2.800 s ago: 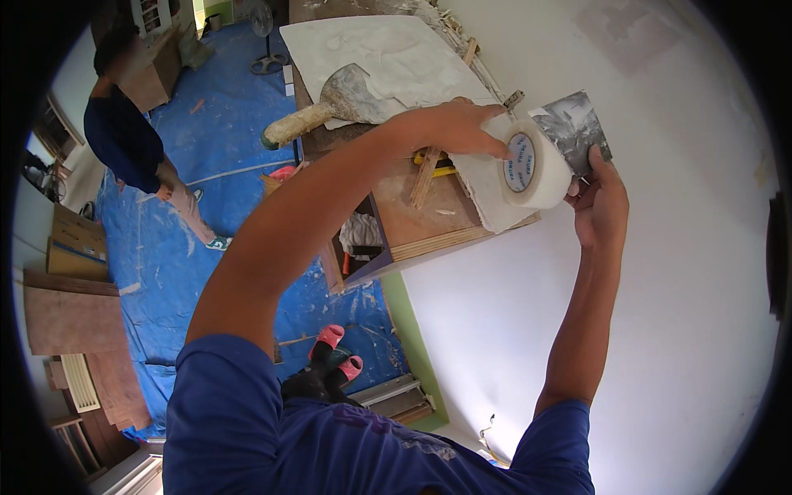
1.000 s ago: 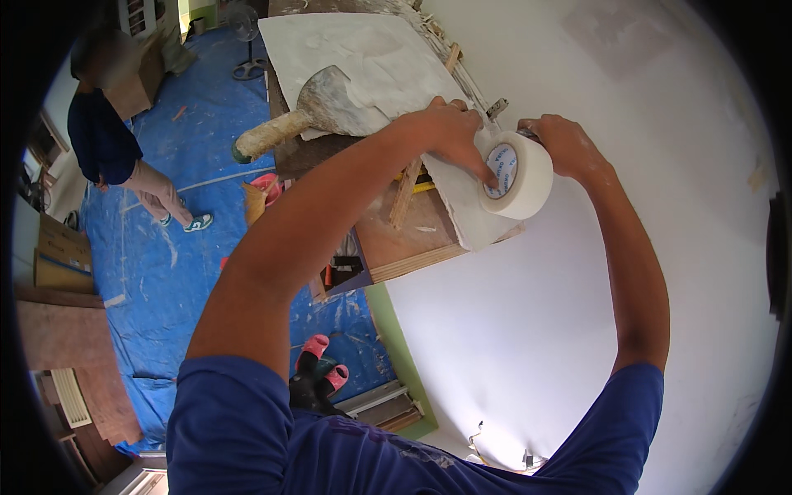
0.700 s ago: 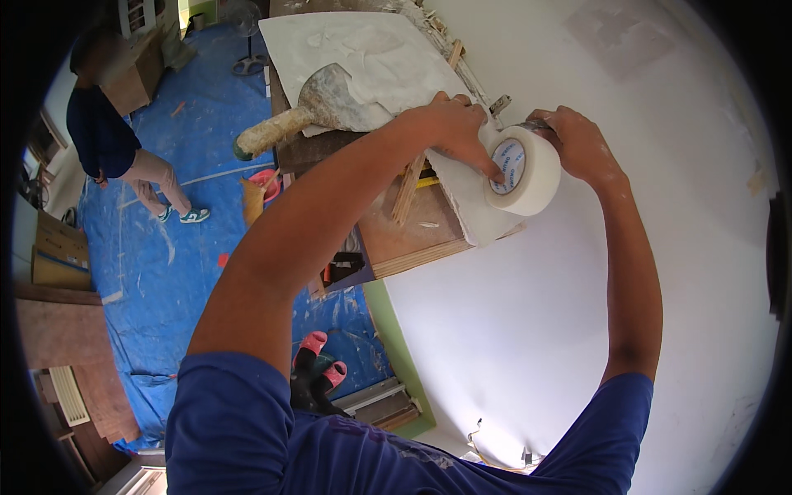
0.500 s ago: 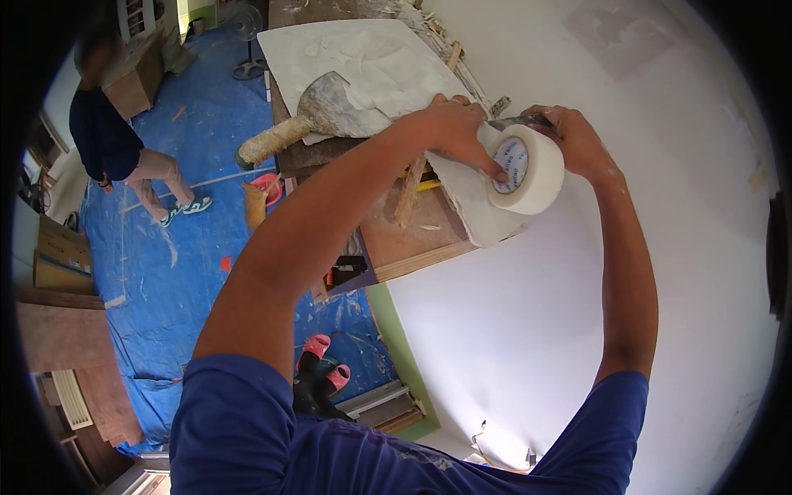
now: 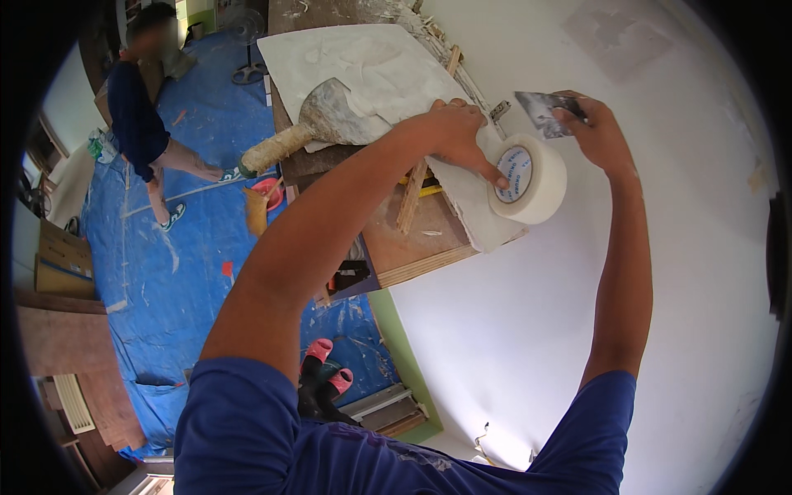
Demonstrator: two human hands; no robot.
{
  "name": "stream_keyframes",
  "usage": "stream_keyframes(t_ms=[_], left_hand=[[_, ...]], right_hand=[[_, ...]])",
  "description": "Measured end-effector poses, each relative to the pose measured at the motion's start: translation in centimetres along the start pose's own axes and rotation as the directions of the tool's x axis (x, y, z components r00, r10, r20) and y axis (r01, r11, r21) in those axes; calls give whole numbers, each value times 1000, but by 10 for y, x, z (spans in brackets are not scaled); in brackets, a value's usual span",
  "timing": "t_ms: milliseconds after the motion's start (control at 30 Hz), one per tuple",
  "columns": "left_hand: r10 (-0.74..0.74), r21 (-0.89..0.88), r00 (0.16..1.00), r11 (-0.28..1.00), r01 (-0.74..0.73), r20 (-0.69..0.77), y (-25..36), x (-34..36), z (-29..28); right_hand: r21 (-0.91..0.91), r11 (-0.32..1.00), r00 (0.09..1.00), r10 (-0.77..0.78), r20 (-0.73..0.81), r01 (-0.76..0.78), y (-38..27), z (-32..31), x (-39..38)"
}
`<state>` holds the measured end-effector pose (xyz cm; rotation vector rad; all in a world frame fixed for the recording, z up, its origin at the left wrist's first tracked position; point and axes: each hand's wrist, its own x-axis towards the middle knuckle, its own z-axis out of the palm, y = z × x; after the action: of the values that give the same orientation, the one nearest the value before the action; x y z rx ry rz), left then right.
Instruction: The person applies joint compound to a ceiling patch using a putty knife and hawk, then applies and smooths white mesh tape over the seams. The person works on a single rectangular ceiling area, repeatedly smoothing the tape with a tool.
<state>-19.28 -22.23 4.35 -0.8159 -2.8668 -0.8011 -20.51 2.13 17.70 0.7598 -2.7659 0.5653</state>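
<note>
My left hand (image 5: 458, 140) is over the right edge of a plaster-smeared white board (image 5: 363, 54). Its thumb presses the label side of a roll of white tape (image 5: 543, 181); the curled fingers are partly hidden. Farther right, my right hand (image 5: 600, 136) grips a small putty knife (image 5: 540, 113), its flat blade pointing left, apart from the roll and close to the white wall. A wide scraper (image 5: 330, 115) with a wrapped handle lies on the board, left of my left hand.
The board lies on a wooden worktop (image 5: 412, 239) beside the white wall (image 5: 693, 223). Blue sheeting (image 5: 181, 313) covers the floor. Another person (image 5: 136, 115) stands at the far left, near a pink bucket (image 5: 268, 192). A fan (image 5: 247, 41) stands at the back.
My right hand has moved up and right with the putty knife, away from the tape roll. My left hand stays almost in place. The other person has stepped and turned.
</note>
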Motion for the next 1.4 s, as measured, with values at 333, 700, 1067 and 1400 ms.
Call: stream_keyframes(t_ms=[333, 700, 1067, 1400], left_hand=[[-27, 88, 996, 996, 19, 89, 5, 3, -4], [-39, 166, 992, 986, 18, 122, 8, 0, 1], [-52, 163, 993, 986, 34, 108, 7, -2, 2], [-50, 167, 992, 985, 31, 113, 8, 1, 0]], right_hand=[[-147, 989, 957, 74, 281, -34, -8, 21, 2], [-337, 936, 934, 31, 357, 98, -14, 39, -2], [-550, 832, 956, 103, 274, 68, -22, 32, -15], [-254, 962, 955, -24, 297, 104, -15, 31, 4]])
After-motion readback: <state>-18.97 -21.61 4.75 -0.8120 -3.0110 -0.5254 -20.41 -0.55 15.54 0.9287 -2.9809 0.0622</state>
